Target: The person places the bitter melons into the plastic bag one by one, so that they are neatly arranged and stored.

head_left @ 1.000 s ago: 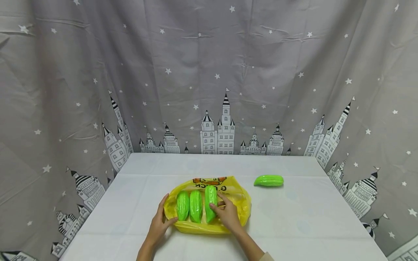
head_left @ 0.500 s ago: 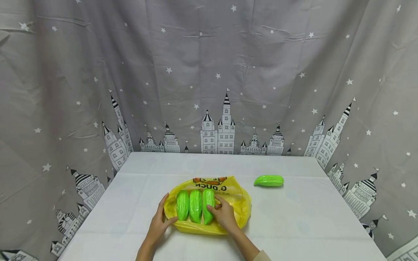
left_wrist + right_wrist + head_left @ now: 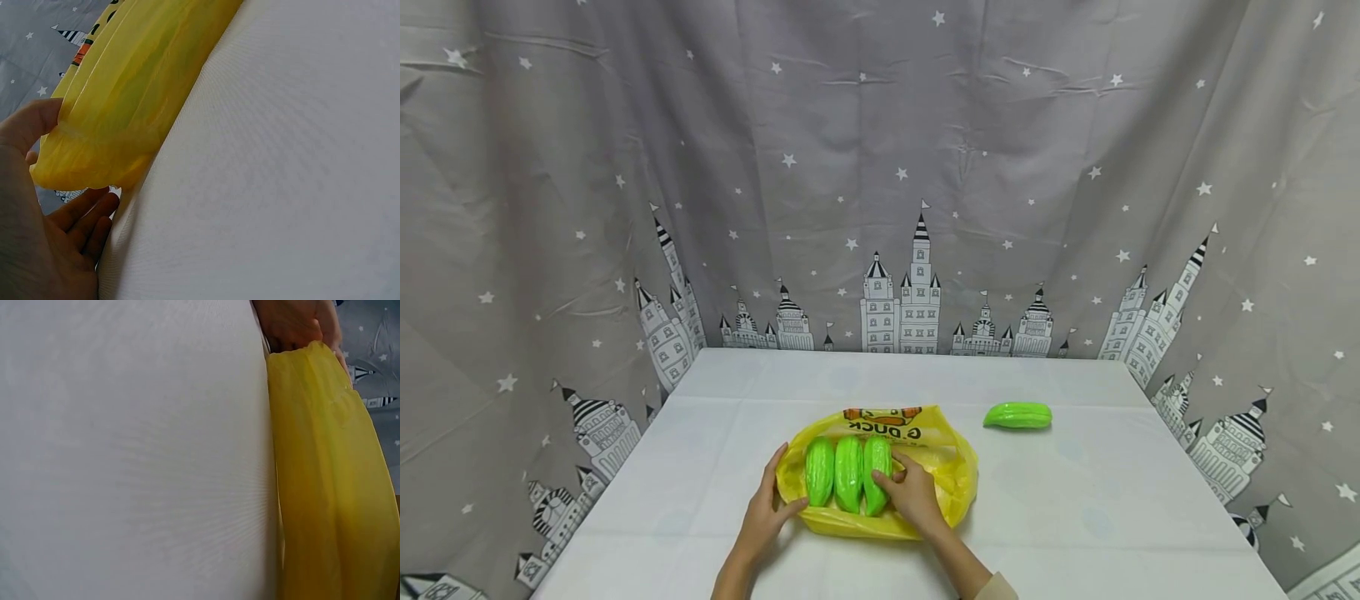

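Observation:
A yellow plastic bag with "G.DUCK" print lies on the table, its mouth spread wide. Three glossy green ridged gourds, like bitter melons, lie side by side in it: a left gourd, a middle gourd and a right gourd. My right hand pinches the right gourd between thumb and fingers. At the bag's left end, my left hand holds the rim, thumb over the front edge. Another green gourd lies outside, right of the bag. In the right wrist view the bag's wall hides the gourds.
The white table extends around the bag on all sides. Behind it hangs a grey curtain printed with castles and stars.
My right hand has brought the right gourd down and left until it lies close beside the middle one. My left hand keeps its place on the bag.

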The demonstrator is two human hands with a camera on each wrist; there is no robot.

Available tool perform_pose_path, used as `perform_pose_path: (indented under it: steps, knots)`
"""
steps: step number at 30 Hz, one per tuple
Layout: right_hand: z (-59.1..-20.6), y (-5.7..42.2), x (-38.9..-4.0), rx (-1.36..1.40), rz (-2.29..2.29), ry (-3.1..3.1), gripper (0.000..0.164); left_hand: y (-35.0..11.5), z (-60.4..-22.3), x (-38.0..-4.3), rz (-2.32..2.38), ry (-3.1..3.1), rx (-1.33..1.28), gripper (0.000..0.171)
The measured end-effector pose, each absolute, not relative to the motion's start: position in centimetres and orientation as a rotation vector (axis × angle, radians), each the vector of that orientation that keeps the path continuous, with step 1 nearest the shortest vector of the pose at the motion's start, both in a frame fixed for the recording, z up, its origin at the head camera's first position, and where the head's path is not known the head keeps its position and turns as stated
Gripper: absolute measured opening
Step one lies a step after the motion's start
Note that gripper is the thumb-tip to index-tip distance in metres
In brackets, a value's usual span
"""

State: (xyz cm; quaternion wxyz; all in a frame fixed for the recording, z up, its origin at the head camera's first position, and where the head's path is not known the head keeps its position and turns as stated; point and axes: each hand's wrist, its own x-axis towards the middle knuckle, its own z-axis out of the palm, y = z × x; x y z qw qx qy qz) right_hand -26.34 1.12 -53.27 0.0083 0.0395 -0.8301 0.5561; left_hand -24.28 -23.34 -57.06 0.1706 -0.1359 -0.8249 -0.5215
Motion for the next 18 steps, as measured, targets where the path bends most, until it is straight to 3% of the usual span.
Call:
perform_pose_path:
  steps: [18]
  knots:
    - [-53.18,0.97,-26.45,0.1,1.585,-2.706,0.059,-23.36,-56.98,-24.35,-1.495,-2.4,-0.338,0.086]
